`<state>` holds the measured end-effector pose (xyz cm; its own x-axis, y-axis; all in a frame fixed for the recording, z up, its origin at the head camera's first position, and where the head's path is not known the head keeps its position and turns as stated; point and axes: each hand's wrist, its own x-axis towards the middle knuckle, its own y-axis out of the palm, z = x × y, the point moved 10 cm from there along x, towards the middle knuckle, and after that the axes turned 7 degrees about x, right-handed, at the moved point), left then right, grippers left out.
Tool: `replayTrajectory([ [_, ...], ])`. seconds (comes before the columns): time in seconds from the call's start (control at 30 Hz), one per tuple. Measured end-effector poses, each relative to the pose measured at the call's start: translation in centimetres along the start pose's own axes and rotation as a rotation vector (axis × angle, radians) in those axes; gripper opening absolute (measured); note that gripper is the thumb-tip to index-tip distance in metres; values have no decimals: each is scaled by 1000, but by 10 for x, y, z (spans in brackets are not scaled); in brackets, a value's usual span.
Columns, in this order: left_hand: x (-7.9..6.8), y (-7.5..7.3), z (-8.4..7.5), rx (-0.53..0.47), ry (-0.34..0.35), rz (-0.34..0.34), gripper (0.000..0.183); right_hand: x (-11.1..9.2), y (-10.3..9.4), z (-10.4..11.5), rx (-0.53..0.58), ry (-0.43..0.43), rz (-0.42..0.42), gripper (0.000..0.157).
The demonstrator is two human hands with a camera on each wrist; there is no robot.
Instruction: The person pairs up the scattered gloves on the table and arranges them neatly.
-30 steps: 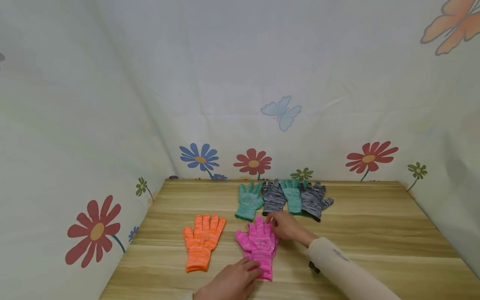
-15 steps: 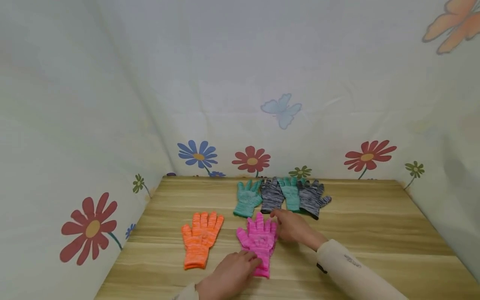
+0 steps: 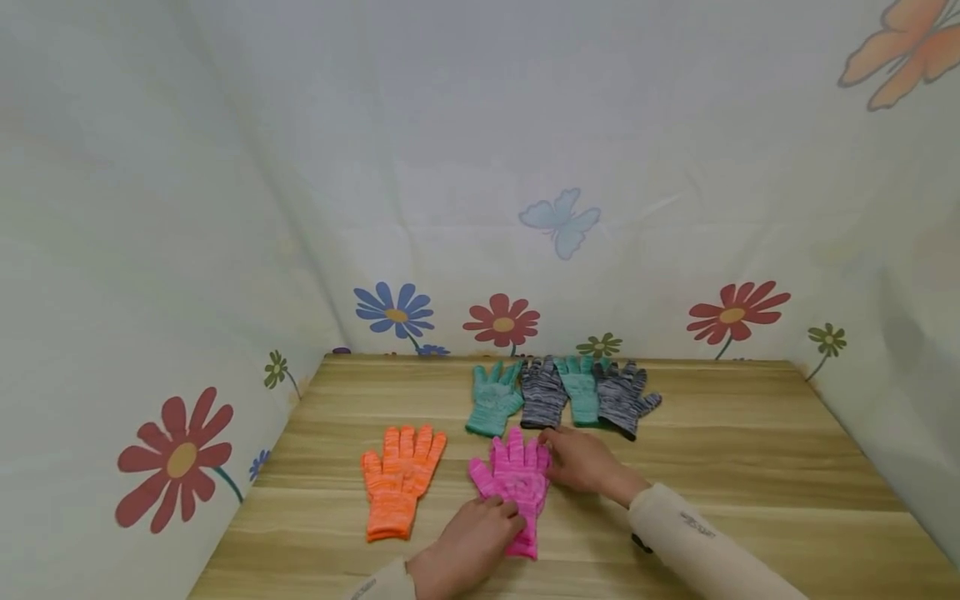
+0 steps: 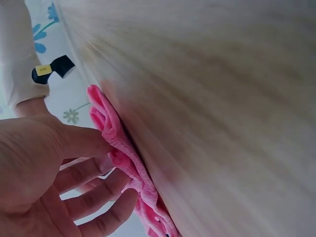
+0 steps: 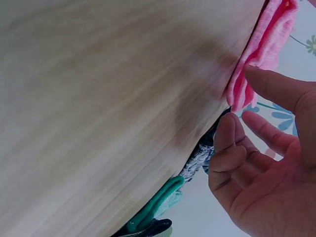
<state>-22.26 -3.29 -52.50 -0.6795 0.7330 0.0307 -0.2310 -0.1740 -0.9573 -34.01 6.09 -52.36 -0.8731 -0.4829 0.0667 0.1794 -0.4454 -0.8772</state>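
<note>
A pink knitted glove (image 3: 520, 483) lies on the wooden table in front of me, fingers pointing away; another pink layer shows beneath its right edge. My left hand (image 3: 468, 537) rests its fingertips on the glove near the cuff. In the left wrist view its thumb and fingers touch the pink fabric (image 4: 126, 153). At the glove's upper right edge is my right hand (image 3: 585, 462), fingers loosely bent. The right wrist view shows its thumb touching the pink fabric (image 5: 261, 54), with the other fingers bent beside it. Left of the pink glove lies an orange glove (image 3: 397, 483), flat.
At the back of the table (image 3: 720, 500) lie a green glove (image 3: 493, 398), a grey-black glove (image 3: 543, 393), another green glove (image 3: 581, 392) and another grey-black glove (image 3: 622, 400), side by side with some overlap. A flower-printed white curtain (image 3: 637, 275) stands behind.
My left hand has shifted slightly up along the pink glove's cuff. My right hand moved a little away from the glove's edge, then back to it. The gloves look much the same.
</note>
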Motion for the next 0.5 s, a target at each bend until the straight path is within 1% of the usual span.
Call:
replayTrajectory([
  [0.13, 0, 0, 2, -3, -4, -16, 13, 0, -1, 2, 10, -9, 9, 43],
  [0.3, 0, -1, 2, -26, 3, -28, 12, 0, 1, -2, -3, 25, 4, 25],
  [0.5, 2, -1, 2, -42, -9, -14, 10, -3, -1, -1, -27, 20, -18, 11],
])
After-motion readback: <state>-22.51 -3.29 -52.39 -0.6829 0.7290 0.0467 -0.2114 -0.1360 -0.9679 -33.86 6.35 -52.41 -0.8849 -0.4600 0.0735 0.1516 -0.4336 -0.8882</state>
